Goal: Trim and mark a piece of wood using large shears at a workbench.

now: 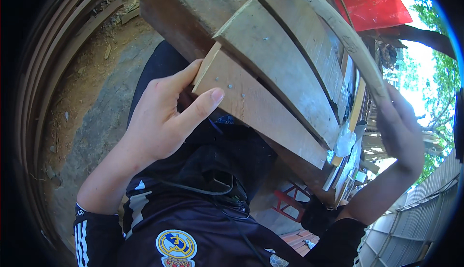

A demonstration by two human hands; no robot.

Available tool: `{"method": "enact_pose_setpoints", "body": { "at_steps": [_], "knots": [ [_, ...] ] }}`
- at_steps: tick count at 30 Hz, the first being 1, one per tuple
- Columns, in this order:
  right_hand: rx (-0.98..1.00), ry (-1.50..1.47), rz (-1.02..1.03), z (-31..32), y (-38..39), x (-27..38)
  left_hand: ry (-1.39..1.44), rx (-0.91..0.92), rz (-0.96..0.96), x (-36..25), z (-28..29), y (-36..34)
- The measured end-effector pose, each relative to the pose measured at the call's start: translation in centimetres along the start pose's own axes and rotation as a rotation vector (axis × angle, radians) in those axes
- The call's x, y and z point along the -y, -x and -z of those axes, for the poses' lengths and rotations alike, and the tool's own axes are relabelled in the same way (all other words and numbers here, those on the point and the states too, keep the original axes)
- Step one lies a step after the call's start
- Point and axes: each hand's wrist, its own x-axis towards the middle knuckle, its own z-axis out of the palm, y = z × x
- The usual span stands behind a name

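Note:
A wooden board with nail heads (261, 102) lies slanting in front of me, its near-left end pinched between the thumb and fingers of my left hand (166, 112). Right beside it are wider wooden planks (285, 59), with dark gaps between them. My right hand (400, 122), slightly blurred, is raised at the right and closed around the lower end of a long wooden stick (350, 40). The stick passes above the planks toward the top of the view and looks curved. Some of the right hand's fingers are hidden behind it.
A brown wooden bench (193, 6) supports the planks. Near their far right end sits a crumpled clear plastic bag (345, 144). Long curved-looking wooden strips (53, 69) line the left side. A red sheet (369, 3) hangs at the upper right, and a red stool (290, 202) stands below.

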Motion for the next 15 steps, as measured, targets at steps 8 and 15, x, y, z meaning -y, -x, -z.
{"method": "enact_pose_setpoints", "body": {
  "at_steps": [8, 15],
  "knots": [
    [-0.061, 0.099, 0.104, -0.3, -3.1, -3.5, -0.053, 0.000, 0.000, -0.5, 0.3, 0.1],
    [-0.503, 0.098, 0.174, -8.4, -1.7, -8.9, -0.076, 0.035, 0.008, -0.7, 0.4, 0.0]
  ]
}}
